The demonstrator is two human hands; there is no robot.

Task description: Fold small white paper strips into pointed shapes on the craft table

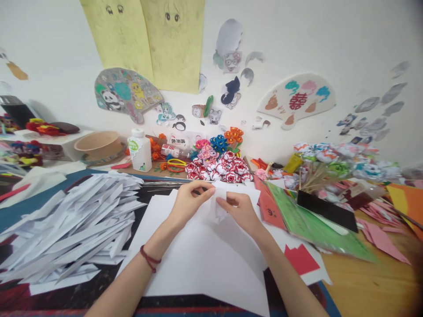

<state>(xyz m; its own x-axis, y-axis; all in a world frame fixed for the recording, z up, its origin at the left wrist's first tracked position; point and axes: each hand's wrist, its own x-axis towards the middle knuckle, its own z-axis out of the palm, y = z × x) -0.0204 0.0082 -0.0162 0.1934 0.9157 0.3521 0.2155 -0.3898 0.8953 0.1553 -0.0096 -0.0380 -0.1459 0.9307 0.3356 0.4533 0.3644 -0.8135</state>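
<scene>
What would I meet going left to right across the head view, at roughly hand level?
Pile of white paper strips → left hand → right hand → green packet → yellow-orange sheet

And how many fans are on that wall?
2: the panda fan on the left, overlapping a yellow sheet, and the white fan with red lettering on the right.

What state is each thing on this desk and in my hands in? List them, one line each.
Small white paper: held in both hands, standing off the sheets
White sheets: spread out, overlapping
White paper strips: folded, heaped
White bottle: upright, capped
Red-labelled bottle: on its side
Tan basin: upright, contents hidden
Red-and-white flowers: made up, bunched
Red paper: lying flat
</scene>
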